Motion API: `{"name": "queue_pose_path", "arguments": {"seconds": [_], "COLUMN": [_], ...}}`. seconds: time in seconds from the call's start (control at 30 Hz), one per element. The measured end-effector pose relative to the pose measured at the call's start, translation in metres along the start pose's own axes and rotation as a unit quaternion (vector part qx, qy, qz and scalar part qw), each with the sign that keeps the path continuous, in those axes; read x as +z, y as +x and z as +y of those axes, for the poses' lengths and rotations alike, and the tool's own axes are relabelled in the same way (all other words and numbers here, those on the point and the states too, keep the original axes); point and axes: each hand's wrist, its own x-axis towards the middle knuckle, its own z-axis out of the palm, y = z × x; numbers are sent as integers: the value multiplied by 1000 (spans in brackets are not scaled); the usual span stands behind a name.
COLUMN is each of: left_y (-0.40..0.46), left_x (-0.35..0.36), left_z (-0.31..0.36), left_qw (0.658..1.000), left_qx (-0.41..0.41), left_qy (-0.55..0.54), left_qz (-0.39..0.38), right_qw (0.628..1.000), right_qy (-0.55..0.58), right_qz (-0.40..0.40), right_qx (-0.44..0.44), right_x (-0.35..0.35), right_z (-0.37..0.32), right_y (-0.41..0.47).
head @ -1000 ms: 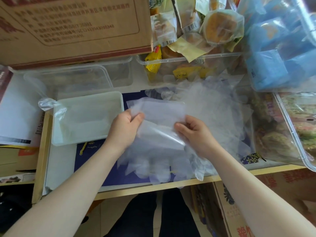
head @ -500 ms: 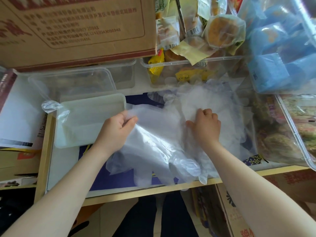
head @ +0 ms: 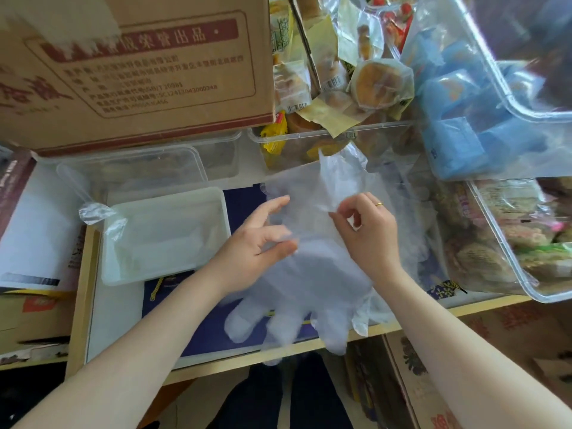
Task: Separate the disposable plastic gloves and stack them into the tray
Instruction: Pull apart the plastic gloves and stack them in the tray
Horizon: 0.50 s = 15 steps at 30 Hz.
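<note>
1. My left hand pinches the glove between thumb and a finger at its left edge; the other fingers are spread loosely.
2. My right hand pinches the same glove higher up, thumb and forefinger clamped on a fold of film near the cuff. There is a ring on one finger.
3. The glove hangs between the two hands, cuff end up and away from me, its fingers pointing down past my wrists and over the near edge of the tabletop.
4. I can't tell whether it's one glove or several stuck together; the film is clear and blurred.
5. More gloves lie in a loose heap behind and right of my right hand.
6. The tray is just left of my left hand, flat on the tabletop, not touching the held glove. There looks to be pale film inside it, count unreadable.
7. A clear bag drapes over the tray's far-left corner.
8. A clear tub sits beyond the tray; a carton sits beyond that.
9. A snack bin is straight beyond both hands, and a bin of blue packs is far right of my right hand.
10. Another snack bin is right of my right hand, near the tabletop edge.
</note>
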Motion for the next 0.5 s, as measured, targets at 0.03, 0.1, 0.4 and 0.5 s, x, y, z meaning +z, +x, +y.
{"name": "queue_pose_path", "arguments": {"seconds": [0.03,0.1,0.4,0.5], "left_y": [2,7,20,17], "left_x": [3,7,17,14], "left_z": [4,15,19,21], "left_qw": [1000,999,999,997], "left_qx": [10,25,47,77], "left_qy": [10,30,20,-11], "left_qz": [0,16,5,13], "right_qw": [1000,999,984,981], "right_qy": [2,-4,75,101], "right_qz": [-11,-26,-162,-162], "right_qx": [-14,-36,-22,19], "right_x": [-4,-11,-26,-28], "right_z": [-3,-7,-5,12], "right_y": [-1,-1,-13,-16]}}
